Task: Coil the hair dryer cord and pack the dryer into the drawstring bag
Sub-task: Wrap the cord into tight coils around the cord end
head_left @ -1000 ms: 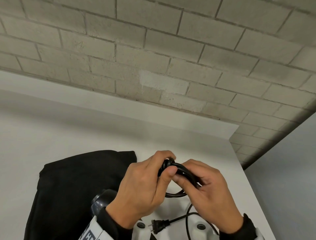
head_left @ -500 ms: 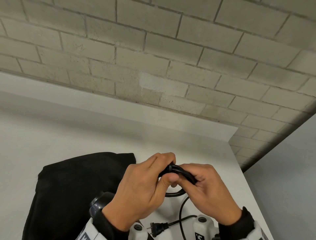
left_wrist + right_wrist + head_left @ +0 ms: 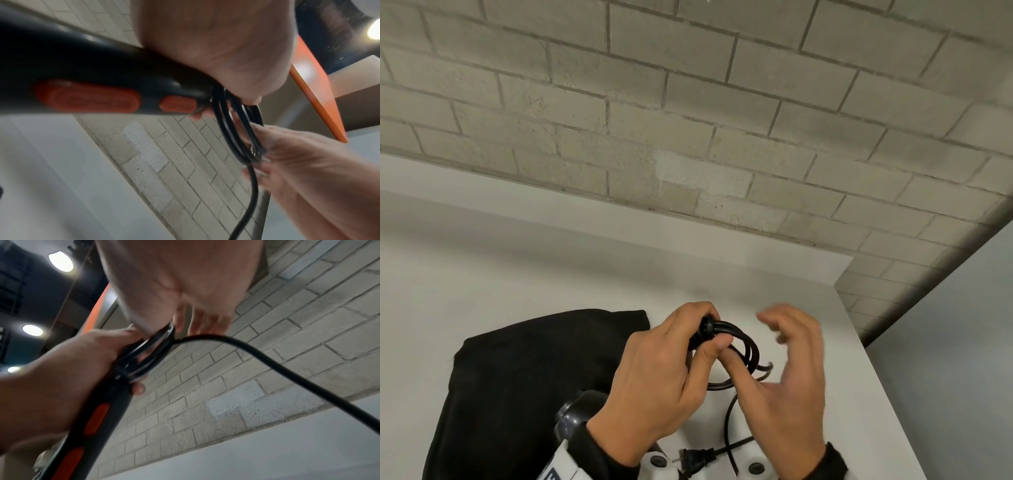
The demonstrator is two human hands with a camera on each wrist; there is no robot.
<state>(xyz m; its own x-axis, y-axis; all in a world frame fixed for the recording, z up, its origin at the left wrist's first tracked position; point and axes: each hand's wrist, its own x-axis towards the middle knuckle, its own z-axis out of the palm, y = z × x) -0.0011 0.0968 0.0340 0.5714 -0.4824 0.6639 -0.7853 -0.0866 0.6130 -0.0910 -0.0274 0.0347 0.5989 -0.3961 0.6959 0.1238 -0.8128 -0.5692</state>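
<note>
My left hand (image 3: 709,329) grips the end of the black hair dryer handle (image 3: 88,97), which has orange buttons, and pinches the coiled cord (image 3: 743,346) against it. Several loops hang from that grip (image 3: 236,129). My right hand (image 3: 780,346) is spread open beside the loops, blurred, with one finger reaching to them. The loose cord (image 3: 267,356) runs down to the plug (image 3: 695,457) on the table. The dryer body (image 3: 575,414) shows under my left wrist. The black drawstring bag (image 3: 534,377) lies flat to the left.
The white table (image 3: 842,377) ends at a right edge close to my right hand. A white ledge and a brick wall (image 3: 688,120) stand behind. White wrist mounts sit at the bottom of the head view.
My right hand has let go of the cord loops and opened, moving a little to the right. The loops now hang open from my left hand's grip.
</note>
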